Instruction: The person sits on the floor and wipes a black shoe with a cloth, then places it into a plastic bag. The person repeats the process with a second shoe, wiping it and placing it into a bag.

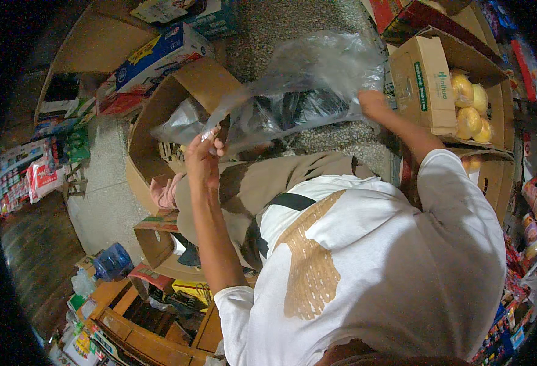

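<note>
A large clear plastic bag is stretched out in front of my legs, above the speckled floor. Its left edge is pinched between the fingers of my left hand, which is raised over an open cardboard box. My right hand grips the bag's other end, close to the boxes on the right; its fingers are blurred. Dark shapes show through or under the film, and I cannot tell what they are. More crumpled clear plastic lies at the open box, left of the bag.
At right, a cardboard carton stands beside yellow wrapped round fruit in a larger box. A blue printed box is at upper left. Lower left are a blue water jug, a wooden drawer unit and another open carton.
</note>
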### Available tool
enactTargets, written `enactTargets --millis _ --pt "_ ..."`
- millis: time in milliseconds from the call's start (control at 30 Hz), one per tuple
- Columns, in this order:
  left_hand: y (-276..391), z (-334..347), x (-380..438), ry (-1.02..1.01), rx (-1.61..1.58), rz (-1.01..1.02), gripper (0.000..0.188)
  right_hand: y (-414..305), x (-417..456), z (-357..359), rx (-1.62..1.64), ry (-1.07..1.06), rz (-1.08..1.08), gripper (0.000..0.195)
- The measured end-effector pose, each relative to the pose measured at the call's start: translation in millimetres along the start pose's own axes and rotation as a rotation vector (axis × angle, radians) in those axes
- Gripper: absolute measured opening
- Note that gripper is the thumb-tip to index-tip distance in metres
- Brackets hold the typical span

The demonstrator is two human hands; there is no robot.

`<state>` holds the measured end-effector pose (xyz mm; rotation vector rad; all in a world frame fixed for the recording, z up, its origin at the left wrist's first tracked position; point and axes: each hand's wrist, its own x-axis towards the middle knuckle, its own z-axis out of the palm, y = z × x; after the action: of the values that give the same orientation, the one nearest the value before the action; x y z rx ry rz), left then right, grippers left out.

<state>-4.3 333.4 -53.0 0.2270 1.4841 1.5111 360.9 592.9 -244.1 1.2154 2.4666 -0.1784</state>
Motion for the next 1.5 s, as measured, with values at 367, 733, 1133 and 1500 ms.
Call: enactTargets --millis 367,733,1133,1500 --pt "3.6 3.5 4.8 0.020 0.056 -0.038 0.023 16.3 -15.2 -100.1 2.247 0.025 -0.002 0.033" --pt "20.3 18.9 19.4 0.033 0.045 0.100 0.022 7.6 -21.2 -196.0 1.646 0.101 -0.186 0.035" --pt "62.0 67.2 40.8 -0.063 0.063 0.197 0.017 12.2 -12.2 -236.8 1.629 0.352 -0.127 0.034" --pt "21.6 48.6 54.1 -0.087 0.146 0.133 0.014 23.0 8.0 -200.4 1.613 0.388 -0.012 0.035"
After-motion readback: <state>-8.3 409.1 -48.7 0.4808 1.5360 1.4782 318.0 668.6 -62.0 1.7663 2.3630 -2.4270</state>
